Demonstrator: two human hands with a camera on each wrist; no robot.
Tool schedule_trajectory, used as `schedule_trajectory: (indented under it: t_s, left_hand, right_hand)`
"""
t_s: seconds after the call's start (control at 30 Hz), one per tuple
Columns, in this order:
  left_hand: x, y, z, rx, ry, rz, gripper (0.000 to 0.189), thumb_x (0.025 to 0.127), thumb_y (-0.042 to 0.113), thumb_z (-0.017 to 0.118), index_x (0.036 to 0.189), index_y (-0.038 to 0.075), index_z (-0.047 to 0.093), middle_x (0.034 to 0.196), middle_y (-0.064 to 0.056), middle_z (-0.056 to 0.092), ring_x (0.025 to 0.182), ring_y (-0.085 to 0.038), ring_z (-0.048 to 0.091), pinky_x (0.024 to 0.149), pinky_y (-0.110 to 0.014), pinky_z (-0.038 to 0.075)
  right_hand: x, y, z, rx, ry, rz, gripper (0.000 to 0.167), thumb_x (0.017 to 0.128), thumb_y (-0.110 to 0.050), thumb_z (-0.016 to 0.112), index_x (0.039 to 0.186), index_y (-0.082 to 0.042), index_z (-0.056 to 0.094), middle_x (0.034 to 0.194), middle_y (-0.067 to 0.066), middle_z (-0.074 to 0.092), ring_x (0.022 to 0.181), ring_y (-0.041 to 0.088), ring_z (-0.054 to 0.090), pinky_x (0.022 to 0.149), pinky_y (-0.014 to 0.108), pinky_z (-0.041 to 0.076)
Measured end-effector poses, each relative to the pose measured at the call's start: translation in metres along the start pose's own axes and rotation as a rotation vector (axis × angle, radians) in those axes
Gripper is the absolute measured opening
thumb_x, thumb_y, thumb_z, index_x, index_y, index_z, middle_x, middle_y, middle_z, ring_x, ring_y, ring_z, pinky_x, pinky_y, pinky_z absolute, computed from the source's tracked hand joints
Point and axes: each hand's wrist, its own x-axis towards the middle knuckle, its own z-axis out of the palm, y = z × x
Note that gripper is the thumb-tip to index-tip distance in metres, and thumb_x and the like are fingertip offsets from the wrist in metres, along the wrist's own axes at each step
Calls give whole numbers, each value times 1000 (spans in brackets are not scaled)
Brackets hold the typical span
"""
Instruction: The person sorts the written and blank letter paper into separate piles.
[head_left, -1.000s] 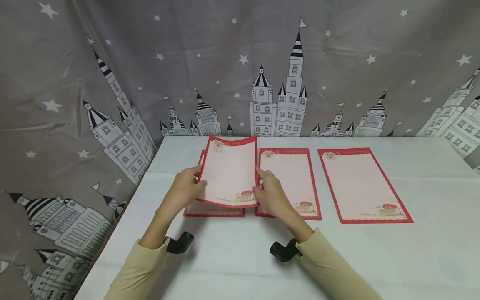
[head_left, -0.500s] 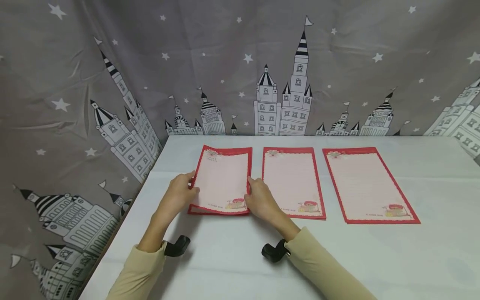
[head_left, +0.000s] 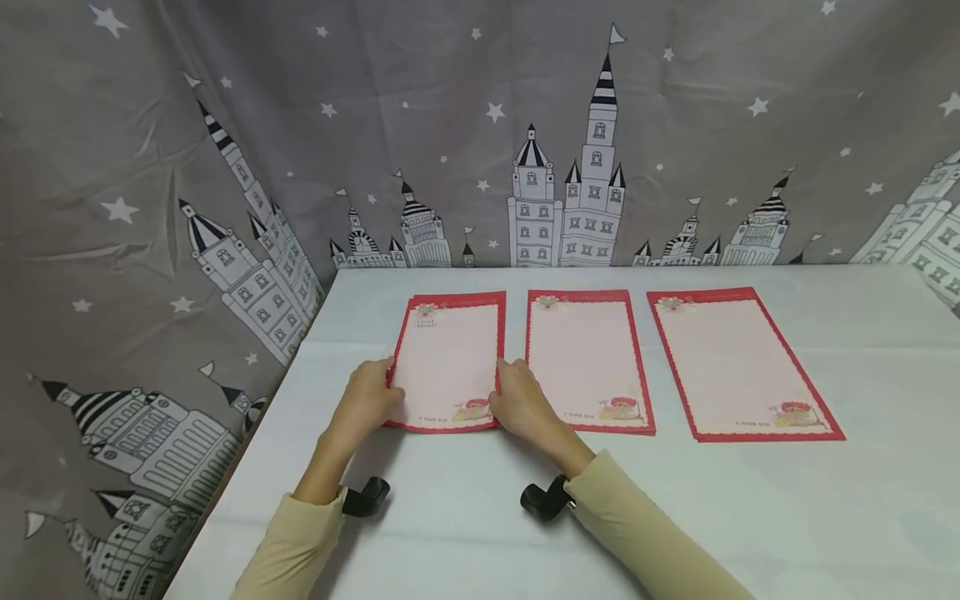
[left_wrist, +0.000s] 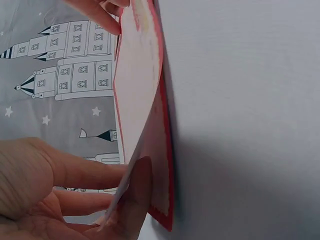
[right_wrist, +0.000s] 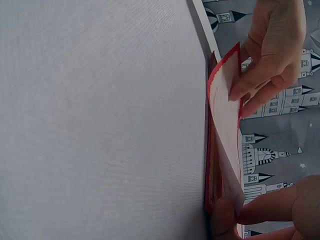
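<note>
A pink letter-paper sheet [head_left: 447, 362] with a red border lies level over a stack of like sheets [left_wrist: 161, 175] at the left of the table. My left hand [head_left: 369, 393] pinches its left edge between thumb and fingers. At the right edge my right hand [head_left: 521, 400] pinches it the same way. Both wrist views show the sheet [right_wrist: 227, 110] bowed, its sides raised off the paper beneath. A flower is printed at its top left with small writing below, and a reddish picture at its lower right.
Two more red-bordered paper stacks lie to the right: a middle stack [head_left: 585, 358] close to my right hand and a right stack [head_left: 742, 367], slightly slanted. A white cloth covers the table [head_left: 450, 525]. Behind hangs a grey curtain [head_left: 420, 75] printed with castles.
Both hands have brought the sheet down and slightly left, from above the left and middle stacks onto the left stack. It now nearly lines up with the paper beneath.
</note>
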Motion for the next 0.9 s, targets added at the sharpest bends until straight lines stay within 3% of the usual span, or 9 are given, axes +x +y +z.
schedule_trajectory:
  t_s: [0.1, 0.33, 0.57, 0.67, 0.9]
  left_hand:
    - [0, -2, 2, -7, 9, 17, 59, 86, -6, 58, 141, -25, 45, 138, -41, 55, 116, -41, 58, 95, -52, 50]
    - [0, -4, 11, 13, 21, -6, 55, 90, -6, 63, 138, -25, 48, 129, -42, 56, 109, -41, 53, 90, -52, 49]
    - [-3, -3, 13, 53, 38, -17, 49, 89, -4, 64, 133, -25, 53, 118, -40, 57, 111, -47, 54, 94, -58, 47]
    - [-3, -3, 13, 63, 40, -17, 48, 90, -3, 64, 132, -24, 54, 115, -39, 58, 112, -48, 53, 95, -58, 46]
    - [-5, 0, 11, 88, 62, -29, 33, 89, 0, 64, 116, -19, 64, 104, -34, 60, 103, -45, 55, 86, -58, 48]
  right_hand:
    - [0, -1, 0, -12, -4, -1, 45, 92, 5, 62, 133, 23, 55, 115, 32, 60, 99, 33, 56, 90, 48, 51]
    - [2, -3, -2, -57, -10, 21, 12, 89, 3, 65, 97, 12, 64, 96, 22, 56, 79, 27, 48, 69, 40, 46]
    - [1, -2, 0, -57, -28, 40, 15, 90, 3, 66, 100, 13, 64, 99, 21, 54, 75, 27, 47, 66, 38, 45]
    - [1, -2, 1, -69, -25, 26, 10, 89, 4, 66, 95, 12, 64, 96, 20, 53, 75, 26, 47, 65, 37, 45]
    - [3, -1, -3, -87, -51, 37, 21, 93, 3, 68, 109, 16, 65, 93, 18, 54, 74, 25, 48, 59, 31, 44]
